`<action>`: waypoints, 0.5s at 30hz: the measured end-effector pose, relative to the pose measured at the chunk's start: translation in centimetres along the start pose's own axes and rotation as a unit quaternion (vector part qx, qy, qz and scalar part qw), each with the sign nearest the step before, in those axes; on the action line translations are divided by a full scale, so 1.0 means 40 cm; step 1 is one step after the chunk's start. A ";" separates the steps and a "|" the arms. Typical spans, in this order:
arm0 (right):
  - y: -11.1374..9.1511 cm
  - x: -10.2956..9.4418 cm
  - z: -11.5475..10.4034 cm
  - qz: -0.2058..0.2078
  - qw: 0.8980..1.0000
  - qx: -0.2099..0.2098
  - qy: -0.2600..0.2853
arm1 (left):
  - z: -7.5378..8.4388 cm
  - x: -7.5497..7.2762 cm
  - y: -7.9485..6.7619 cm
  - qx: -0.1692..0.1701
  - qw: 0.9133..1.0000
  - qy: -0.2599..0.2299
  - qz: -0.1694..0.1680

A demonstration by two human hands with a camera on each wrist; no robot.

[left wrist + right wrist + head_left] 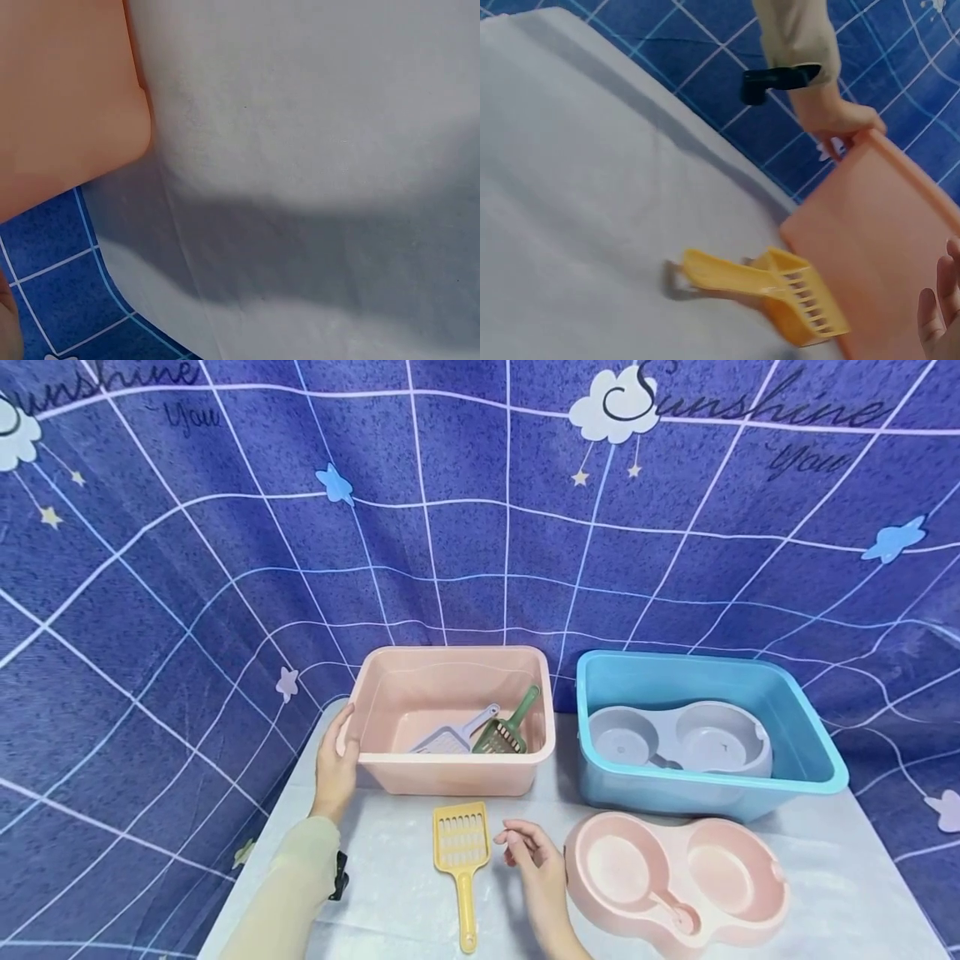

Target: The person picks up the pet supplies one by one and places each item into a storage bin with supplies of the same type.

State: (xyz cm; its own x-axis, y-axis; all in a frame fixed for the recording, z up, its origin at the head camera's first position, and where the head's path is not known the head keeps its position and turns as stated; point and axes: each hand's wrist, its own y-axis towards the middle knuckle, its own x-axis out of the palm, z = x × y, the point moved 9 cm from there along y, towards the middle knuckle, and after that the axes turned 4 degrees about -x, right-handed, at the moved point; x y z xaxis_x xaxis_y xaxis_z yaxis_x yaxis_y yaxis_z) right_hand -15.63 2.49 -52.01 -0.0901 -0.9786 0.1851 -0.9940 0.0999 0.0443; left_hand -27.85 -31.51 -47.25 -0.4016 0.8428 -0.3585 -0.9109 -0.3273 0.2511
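Observation:
My left hand [335, 770] grips the left rim of a pink litter box [450, 777], its fingers curled at the corner in the right wrist view. Inside that box lie a lavender litter scoop [447, 741] and a green litter scoop [513, 727]. In front of the box a yellow litter scoop [464, 883] lies on the table, slotted end toward the box. Just right of it my right hand [542, 878] hovers with loosely bent fingers and holds nothing. The left wrist view shows mostly the box's side [67, 97] and the tabletop.
A blue litter box [675, 789] stands at the right with a grey double pet bowl [667, 727] inside. Before it, close beside my right hand, is a pink double pet bowl [678, 860]. A blue patterned curtain [480, 543] hangs behind the white-covered table [390, 893].

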 end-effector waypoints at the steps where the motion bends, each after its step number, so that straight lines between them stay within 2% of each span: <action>1: -0.005 0.000 0.012 0.001 1.000 0.005 -0.001 | 0.000 0.001 0.000 0.000 1.000 0.000 -0.001; 7: -0.029 -0.001 0.064 0.013 0.999 0.031 -0.010 | -0.003 0.003 0.001 -0.003 1.000 0.006 0.000; 15: -0.038 -0.011 0.111 0.026 0.998 0.061 -0.024 | -0.004 0.007 0.004 -0.003 1.000 -0.002 0.001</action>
State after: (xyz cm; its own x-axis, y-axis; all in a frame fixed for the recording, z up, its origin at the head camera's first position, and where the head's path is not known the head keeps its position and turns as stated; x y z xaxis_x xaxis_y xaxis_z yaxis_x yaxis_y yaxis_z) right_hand -14.37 1.97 -56.51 -0.1407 -0.9805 0.1373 -0.9879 0.1300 -0.0844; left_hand -28.10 -31.40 -47.46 -0.4029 0.8437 -0.3548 -0.9108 -0.3314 0.2464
